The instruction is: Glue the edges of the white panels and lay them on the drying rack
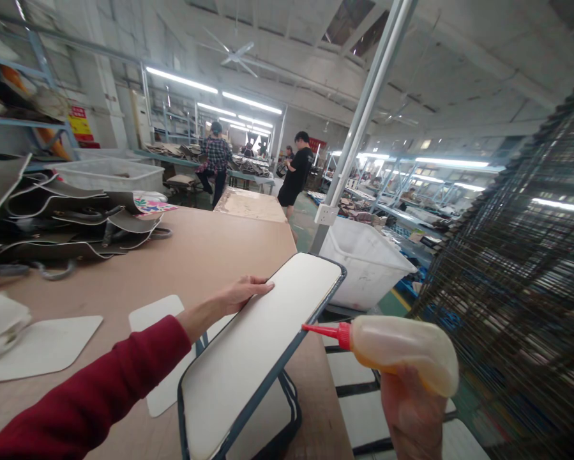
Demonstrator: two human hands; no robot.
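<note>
Dark red cloth covers my left arm down to the wrist, and my left hand (pixel 248 291) grips the long side of a white panel (pixel 262 345), thumb on top and the other fingers mostly hidden below. Dark edging (pixel 287 356) runs round the panel, which I hold tilted above the brown table (pixel 214 246), near its right edge. My right hand (pixel 411 409) is closed around a clear squeeze bottle (pixel 401 348) lying on its side, with amber liquid along the bottom. Its red nozzle (pixel 329 331) points left, the tip right at the edging; I cannot tell whether they touch.

Another edged panel (pixel 270 418) sits underneath mine. To the left, a loose white board (pixel 165 377) lies on the table, and farther back is a heap of grey bags (pixel 76 223). Beyond the table's right side stand a white bin (pixel 363 265) and a metal post (pixel 358 115).
</note>
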